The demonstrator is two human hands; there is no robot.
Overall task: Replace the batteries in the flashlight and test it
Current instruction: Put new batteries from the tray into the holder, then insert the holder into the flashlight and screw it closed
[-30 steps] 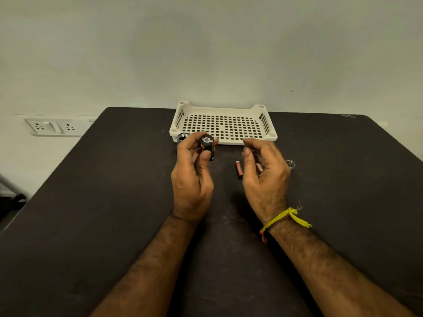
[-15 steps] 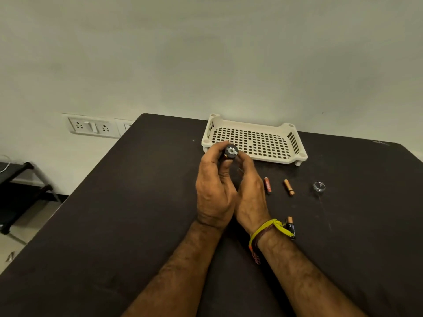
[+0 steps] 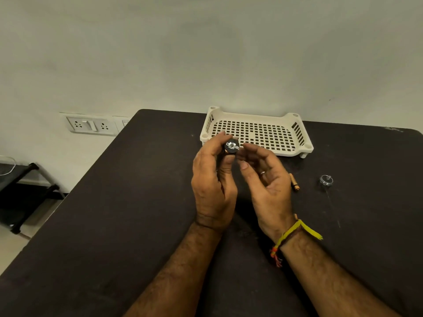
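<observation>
My left hand grips a small black battery holder with a metal contact on its top end, held upright above the table. My right hand is beside it, palm turned inward, fingers loosely curved and holding nothing; its fingertips are close to the holder. A copper-coloured battery lies on the table just right of my right hand. The silver tail cap with a spring lies further right. The flashlight body is not visible.
A white perforated plastic tray stands at the back of the dark table. The table's left edge drops to the floor, where a black stand sits. Wall sockets are at the left.
My right hand has come off the holder and opened beside it. The view shifted, so the hands now cover the batteries that showed near the wrist.
</observation>
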